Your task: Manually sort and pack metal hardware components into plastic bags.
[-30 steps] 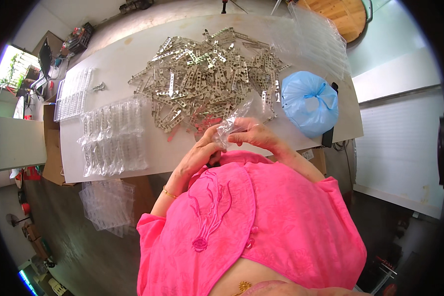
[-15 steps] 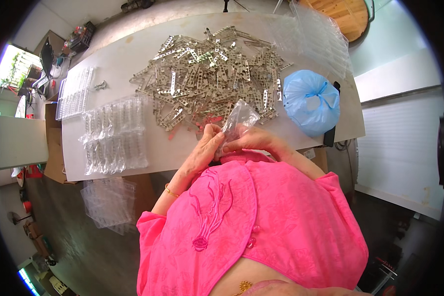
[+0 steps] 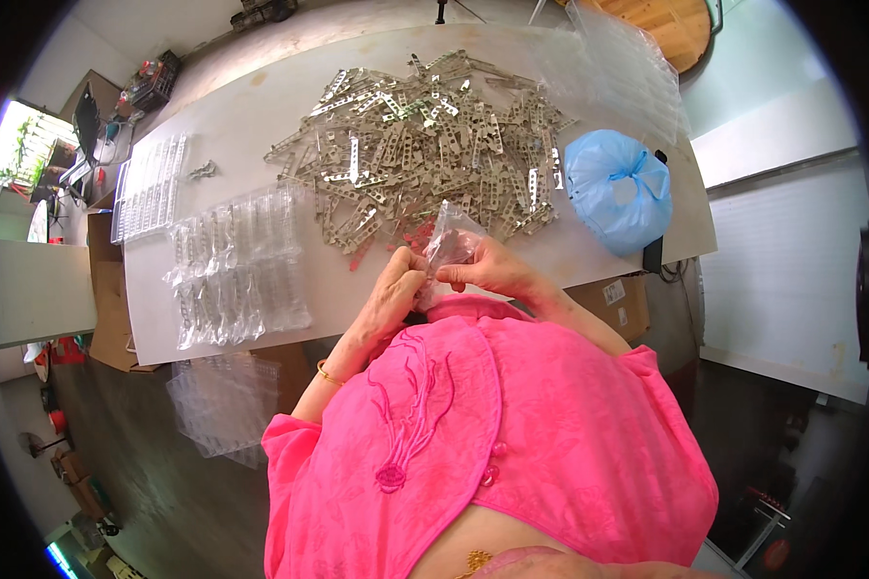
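Observation:
A small clear plastic bag [image 3: 446, 241] stands up between my hands at the near edge of the table, close to my body. My left hand [image 3: 397, 282] pinches the left side of the bag, fingers curled. On the other side, my right hand [image 3: 495, 268] grips it with thumb and bent fingers; part of the bag is hidden behind them. What the bag contains, if anything, I cannot make out. Just beyond the hands spreads a big pile of flat metal strips with holes [image 3: 434, 154]. Some red pieces [image 3: 417, 234] lie at its near edge.
Filled clear plastic packs [image 3: 239, 265] lie left on the white table [image 3: 357, 314], with clear trays [image 3: 152, 183] behind them. A tied blue plastic bag [image 3: 603, 207] sits right of the pile. More clear plastic trays [image 3: 618, 82] lie far right. A cardboard box [image 3: 616, 304] stands below.
The view has shifted slightly. The clear bag looks narrower and more upright, and my right fingers have shifted on it. Both hands remain on the bag.

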### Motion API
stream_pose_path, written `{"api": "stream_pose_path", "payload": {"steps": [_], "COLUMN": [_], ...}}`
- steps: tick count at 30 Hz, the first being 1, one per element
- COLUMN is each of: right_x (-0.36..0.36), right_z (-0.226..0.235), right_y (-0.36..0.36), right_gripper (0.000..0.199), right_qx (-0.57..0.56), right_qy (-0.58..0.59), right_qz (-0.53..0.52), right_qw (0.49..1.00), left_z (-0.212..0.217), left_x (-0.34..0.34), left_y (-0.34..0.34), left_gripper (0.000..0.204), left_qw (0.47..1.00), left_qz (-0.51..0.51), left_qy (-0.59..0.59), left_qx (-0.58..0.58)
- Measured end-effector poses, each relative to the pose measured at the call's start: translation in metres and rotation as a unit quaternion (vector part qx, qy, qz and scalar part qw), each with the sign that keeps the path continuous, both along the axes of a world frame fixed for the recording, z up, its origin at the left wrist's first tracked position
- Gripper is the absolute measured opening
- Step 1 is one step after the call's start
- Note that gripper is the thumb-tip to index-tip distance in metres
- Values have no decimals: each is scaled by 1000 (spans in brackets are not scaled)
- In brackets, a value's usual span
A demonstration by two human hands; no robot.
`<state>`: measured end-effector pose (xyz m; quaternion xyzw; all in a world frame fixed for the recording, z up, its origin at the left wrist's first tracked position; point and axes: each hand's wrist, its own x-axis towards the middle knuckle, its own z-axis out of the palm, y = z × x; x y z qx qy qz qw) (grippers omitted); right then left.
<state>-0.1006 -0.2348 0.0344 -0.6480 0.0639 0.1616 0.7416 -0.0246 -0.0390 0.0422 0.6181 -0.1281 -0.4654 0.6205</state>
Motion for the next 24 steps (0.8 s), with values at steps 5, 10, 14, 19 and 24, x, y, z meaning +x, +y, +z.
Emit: {"api": "stream_pose_path", "payload": {"steps": [5, 10, 14, 19, 24], "right_x": [-2, -2, -3, -11, -20], "right_z": [-7, -11, 3, 2, 2], "right_y": [18, 26, 20, -1, -41], "right_gripper": [44, 54, 60, 58, 50], "right_qx": [-1, 110, 149, 43, -9], "right_qy": [19, -20, -1, -7, -38], "right_qz": [7, -3, 13, 31, 24], "right_qw": [1000, 994, 989, 999, 999], "left_z": [-8, 7, 11, 0, -11], "left_x": [5, 0, -5, -11, -20], "left_y": [14, 7, -4, -13, -26], "left_gripper": [9, 17, 18, 26, 13], "left_qw": [999, 999, 997, 994, 987], "left_qz": [-31, -27, -44, -64, -53], "left_qy": [15, 19, -40, -84, -138], "left_qx": [-5, -25, -48, -14, 55]}}
